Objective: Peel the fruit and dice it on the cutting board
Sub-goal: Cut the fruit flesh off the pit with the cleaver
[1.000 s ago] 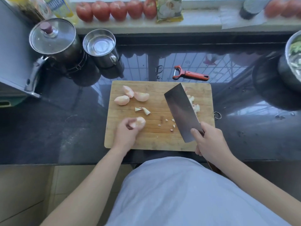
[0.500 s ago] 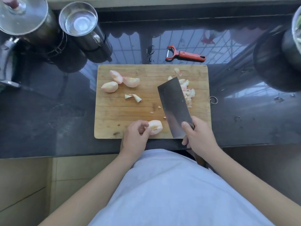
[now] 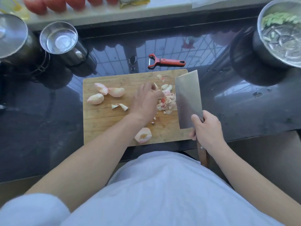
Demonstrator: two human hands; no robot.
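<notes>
Dark glossy bench (image 3: 48, 128), cutting board (image 3: 104, 121) at near edge, left hand (image 3: 145, 101) reaching flat, grip released, onto diced fruit (image 3: 167, 101), right hand (image 3: 206, 132) clenching cleaver (image 3: 189, 98) at board's right edge, cored piece (image 3: 143, 135) near board's front edge.

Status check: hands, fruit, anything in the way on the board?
Left hand open at diced pile. Right hand grips cleaver, blade beside pile. Four large fruit pieces uncut. Nothing blocking.

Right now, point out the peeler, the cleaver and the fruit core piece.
peeler (image 3: 169, 62): head view, on its red handle.
cleaver (image 3: 188, 98): head view, on the flat of its blade.
core piece (image 3: 143, 135): head view, on its cut face.
</notes>
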